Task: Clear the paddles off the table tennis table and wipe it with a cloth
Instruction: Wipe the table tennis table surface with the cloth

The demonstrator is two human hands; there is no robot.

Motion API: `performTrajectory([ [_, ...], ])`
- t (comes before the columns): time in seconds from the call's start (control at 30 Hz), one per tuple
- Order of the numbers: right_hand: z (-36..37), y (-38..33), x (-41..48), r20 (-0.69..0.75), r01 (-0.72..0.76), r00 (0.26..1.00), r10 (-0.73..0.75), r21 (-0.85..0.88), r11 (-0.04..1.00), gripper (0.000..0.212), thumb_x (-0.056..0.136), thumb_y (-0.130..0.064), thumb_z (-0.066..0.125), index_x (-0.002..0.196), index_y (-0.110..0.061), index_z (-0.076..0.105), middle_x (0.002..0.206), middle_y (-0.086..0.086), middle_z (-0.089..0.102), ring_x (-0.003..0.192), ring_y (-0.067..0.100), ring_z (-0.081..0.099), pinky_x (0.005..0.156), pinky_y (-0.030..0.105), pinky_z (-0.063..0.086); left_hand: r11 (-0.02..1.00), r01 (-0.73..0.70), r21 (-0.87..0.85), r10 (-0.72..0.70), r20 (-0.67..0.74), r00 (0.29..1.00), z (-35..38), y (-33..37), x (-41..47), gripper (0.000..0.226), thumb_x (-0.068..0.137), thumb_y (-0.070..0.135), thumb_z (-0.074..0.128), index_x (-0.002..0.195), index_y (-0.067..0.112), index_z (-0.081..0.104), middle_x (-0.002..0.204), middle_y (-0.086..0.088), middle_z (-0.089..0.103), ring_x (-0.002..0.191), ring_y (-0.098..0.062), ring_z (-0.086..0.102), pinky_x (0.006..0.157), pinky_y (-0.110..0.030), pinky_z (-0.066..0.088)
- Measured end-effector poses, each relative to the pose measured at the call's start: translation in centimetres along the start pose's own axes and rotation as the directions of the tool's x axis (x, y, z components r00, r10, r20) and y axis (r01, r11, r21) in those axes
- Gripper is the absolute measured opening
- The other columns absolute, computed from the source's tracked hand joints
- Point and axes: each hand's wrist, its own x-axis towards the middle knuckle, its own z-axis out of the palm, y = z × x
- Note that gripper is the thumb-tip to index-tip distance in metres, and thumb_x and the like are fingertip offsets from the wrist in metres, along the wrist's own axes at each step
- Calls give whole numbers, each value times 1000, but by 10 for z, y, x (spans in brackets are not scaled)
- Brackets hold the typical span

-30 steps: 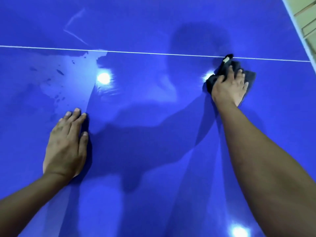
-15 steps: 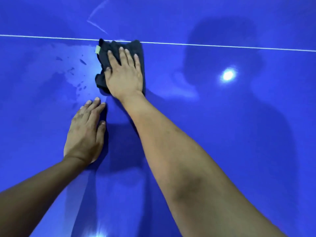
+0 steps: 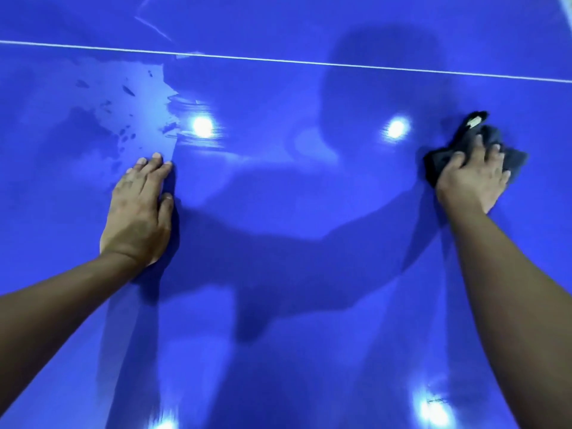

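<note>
The glossy blue table tennis table (image 3: 278, 187) fills the view, with a thin white line (image 3: 278, 59) running across its far part. My right hand (image 3: 473, 178) presses a bunched dark grey cloth (image 3: 464, 140) onto the table at the right, fingers spread over it. A small pale tag shows at the cloth's far tip. My left hand (image 3: 139, 212) lies flat on the table at the left, fingers straight. No paddles are in view.
A pale smeared patch with dark specks (image 3: 123, 113) lies beyond my left hand, below the white line. Bright lamp reflections dot the surface. The table's right edge (image 3: 566, 4) shows at the top right corner.
My right hand has swept the cloth from the left, beside the smeared patch, far over to the right. My left hand stays flat in place.
</note>
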Motion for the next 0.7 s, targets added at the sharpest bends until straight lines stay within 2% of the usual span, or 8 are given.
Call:
performTrajectory([
  [0.1, 9, -25, -18, 2, -4, 1000, 4, -12, 1000, 64, 99, -39, 30, 161, -21, 27, 168, 15, 18, 156, 29, 13, 127, 49, 3, 1000, 15, -12, -15, -2, 1000, 1, 1, -2, 54, 97, 21, 36, 149, 9, 44, 162, -11, 35, 152, -31, 26, 126, -42, 15],
  [0.23, 33, -102, -90, -5, 244, 969, -245, -83, 966, 60, 103, -39, 33, 160, -20, 28, 166, 17, 22, 155, 30, 18, 126, 48, 7, 995, 21, -97, -21, 0, 1000, -1, -1, -2, 56, 98, 24, 37, 151, 10, 43, 163, -8, 34, 153, -26, 24, 127, -40, 13],
  [0.37, 57, -192, -194, 37, 485, 874, -484, -19, 874, 61, 102, -40, 34, 160, -24, 29, 168, 13, 21, 156, 26, 17, 127, 46, 6, 965, 33, -261, -32, 5, 999, -13, -1, -16, 52, 104, 16, 41, 156, 16, 36, 166, 0, 28, 154, -17, 19, 125, -28, 8],
  [0.53, 75, -251, -301, 69, 681, 730, -680, 14, 732, 61, 100, -41, 36, 159, -27, 33, 167, 11, 26, 155, 24, 19, 126, 45, 7, 995, -61, -78, 59, -29, 998, -23, -12, -97, 52, 97, 14, 39, 148, 3, 44, 159, -16, 38, 148, -35, 34, 123, -50, 25],
  [0.7, 76, -263, -339, 116, 717, 687, -717, 46, 695, 59, 102, -42, 35, 159, -29, 30, 168, 6, 24, 156, 19, 15, 126, 42, 3, 998, -66, 1, 66, 43, 997, -29, -34, -171, 57, 98, 23, 34, 152, 6, 41, 163, -12, 33, 152, -34, 28, 124, -51, 22],
])
